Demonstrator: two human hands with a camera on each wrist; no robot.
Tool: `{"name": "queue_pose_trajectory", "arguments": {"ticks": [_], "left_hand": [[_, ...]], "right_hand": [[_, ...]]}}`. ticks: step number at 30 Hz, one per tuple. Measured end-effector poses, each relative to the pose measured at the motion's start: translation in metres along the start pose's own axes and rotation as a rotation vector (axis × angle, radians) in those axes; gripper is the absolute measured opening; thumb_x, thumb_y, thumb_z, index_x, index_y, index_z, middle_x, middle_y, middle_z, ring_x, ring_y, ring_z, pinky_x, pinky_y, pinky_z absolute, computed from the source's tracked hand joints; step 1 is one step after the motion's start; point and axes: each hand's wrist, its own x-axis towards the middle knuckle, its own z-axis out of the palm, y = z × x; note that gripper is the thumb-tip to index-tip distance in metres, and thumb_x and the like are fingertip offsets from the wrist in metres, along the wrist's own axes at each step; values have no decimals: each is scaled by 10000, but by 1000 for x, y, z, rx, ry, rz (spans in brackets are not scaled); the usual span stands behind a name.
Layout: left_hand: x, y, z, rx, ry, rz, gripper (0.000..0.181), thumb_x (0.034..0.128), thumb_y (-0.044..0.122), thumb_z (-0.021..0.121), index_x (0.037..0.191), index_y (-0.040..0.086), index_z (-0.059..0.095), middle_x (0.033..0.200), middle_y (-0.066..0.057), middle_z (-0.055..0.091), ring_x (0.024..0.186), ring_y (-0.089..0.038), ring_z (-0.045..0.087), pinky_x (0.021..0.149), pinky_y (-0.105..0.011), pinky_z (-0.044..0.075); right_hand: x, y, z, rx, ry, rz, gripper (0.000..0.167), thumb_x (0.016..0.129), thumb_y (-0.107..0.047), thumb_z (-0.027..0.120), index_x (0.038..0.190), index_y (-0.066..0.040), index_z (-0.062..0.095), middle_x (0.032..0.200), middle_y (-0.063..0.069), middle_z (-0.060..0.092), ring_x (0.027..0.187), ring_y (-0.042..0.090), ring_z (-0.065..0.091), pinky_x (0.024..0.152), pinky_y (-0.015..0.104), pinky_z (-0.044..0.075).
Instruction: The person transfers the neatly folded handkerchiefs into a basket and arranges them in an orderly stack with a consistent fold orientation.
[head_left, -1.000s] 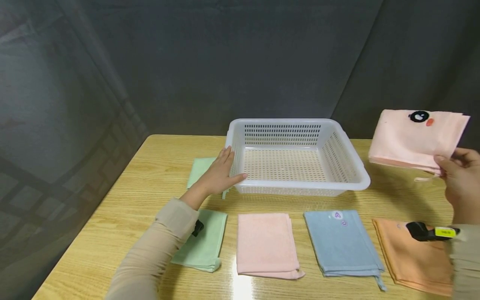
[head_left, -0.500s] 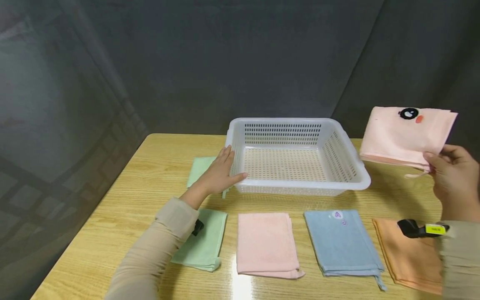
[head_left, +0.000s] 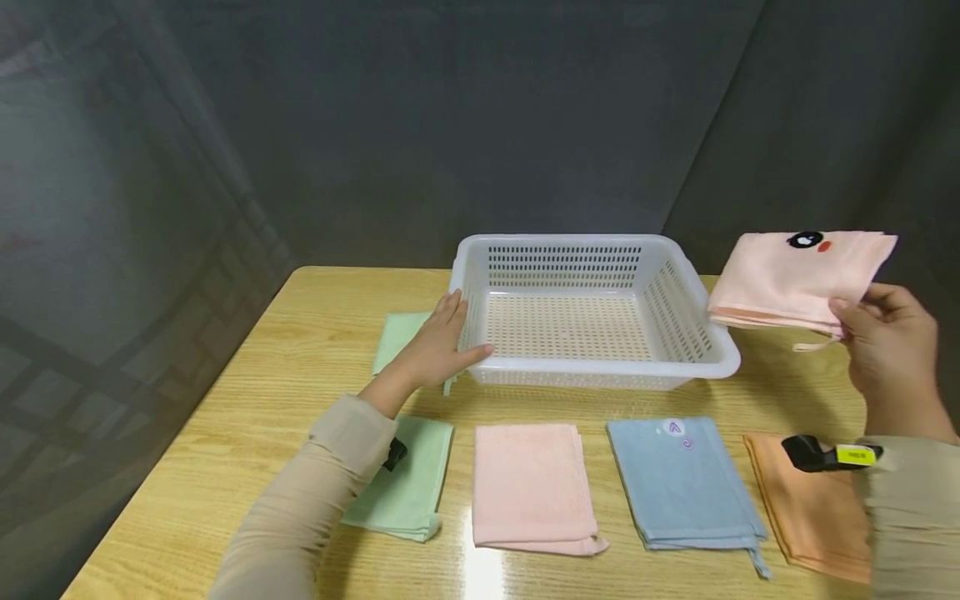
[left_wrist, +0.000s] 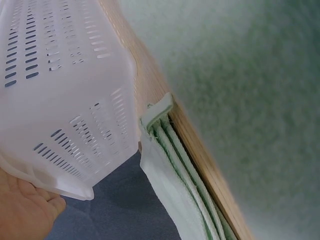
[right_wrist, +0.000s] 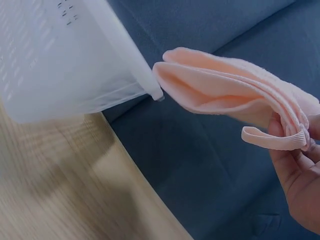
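Note:
My right hand (head_left: 896, 354) pinches a folded pink towel (head_left: 802, 279) by its near right corner. The towel, with a black-and-orange face design, hangs in the air by the right rim of a white plastic basket (head_left: 592, 367). From the right wrist view, the towel's folded layers (right_wrist: 220, 90) gape beside the basket rim, and a hanging loop (right_wrist: 270, 140) dangles near my fingers. My left hand (head_left: 438, 346) rests on the basket's left rim with fingers straight and thumb spread. Inside the basket only its slotted bottom shows. The left wrist view shows the left hand (left_wrist: 27, 210) at the rim.
A row of folded towels lies in front of the basket: green (head_left: 412, 483), pink (head_left: 532, 492), blue (head_left: 686, 483) and orange (head_left: 810, 508), the last partly behind the right forearm. Another green towel (head_left: 397, 337) lies left of the basket. Dark curtains stand behind the wooden table (head_left: 247, 400).
My right hand has carried the pink towel leftward to the basket's right rim; the towel rose slightly, then dipped. The left hand and the basket have stayed in place.

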Motion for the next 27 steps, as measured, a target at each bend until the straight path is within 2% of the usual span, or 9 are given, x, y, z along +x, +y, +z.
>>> {"name": "queue_pose_trajectory", "arguments": {"ticks": [6,11,14,16,18,20,23,25,27], "left_hand": [[0,1,0,2,5,1,856,826,568,392,1363,-29,96,1428,-125,-41,1289,-240,-76,1016,-396,74],[-1,1,0,-3,4,-3,852,826,562,400,1364,-27,99,1429,-121,-40,1288,-225,-86,1017,-394,72],[-1,1,0,-5,2,-8,848,828,552,409,1364,-26,100,1429,-117,-43,1286,-214,-94,1017,-393,71],[-1,1,1,-7,-1,-13,846,828,549,413,1366,-22,97,1429,-109,-48,1283,-197,-108,1017,-390,69],[-1,1,1,-7,-1,-14,844,828,548,413,1366,-20,95,1429,-107,-50,1281,-191,-114,1017,-389,68],[-1,1,1,-5,2,-13,845,828,548,414,1366,-19,96,1430,-108,-47,1283,-195,-109,1017,-390,69],[-1,1,1,-9,5,-9,845,829,546,416,1366,-23,95,1429,-115,-43,1283,-197,-108,1017,-392,70],[0,1,0,-8,6,-7,846,829,547,414,1365,-25,95,1429,-118,-41,1285,-204,-103,1017,-393,71],[0,1,0,-7,4,-6,849,828,554,406,1365,-25,93,1428,-119,-42,1285,-207,-102,1017,-393,72]], "right_hand": [[11,9,-6,-20,-44,-56,456,660,84,682,1089,22,544,898,113,596,576,132,548,435,212,447],[4,-3,10,-18,-56,-61,436,675,117,652,1088,33,538,932,133,602,589,151,566,429,215,444],[-12,-18,30,-12,-73,-72,415,687,109,643,1083,41,541,932,125,612,584,133,567,427,199,438],[-29,-35,51,-9,-60,-54,381,696,114,628,1063,40,552,919,118,609,586,134,563,436,194,442],[-43,-47,68,47,-54,-50,350,701,150,603,1038,70,554,900,133,612,578,144,567,437,198,446],[-58,-61,85,38,-43,-37,320,710,136,598,1018,54,571,907,118,609,607,144,578,462,195,459],[-74,-72,102,77,-60,-46,303,699,127,615,993,61,583,891,116,617,616,137,593,476,191,466],[-89,-84,117,45,-63,-37,290,690,78,644,971,21,602,876,79,616,623,114,589,488,171,462],[-98,-92,128,63,-67,-32,284,679,69,660,952,18,604,852,70,617,601,105,585,477,160,454]]}}
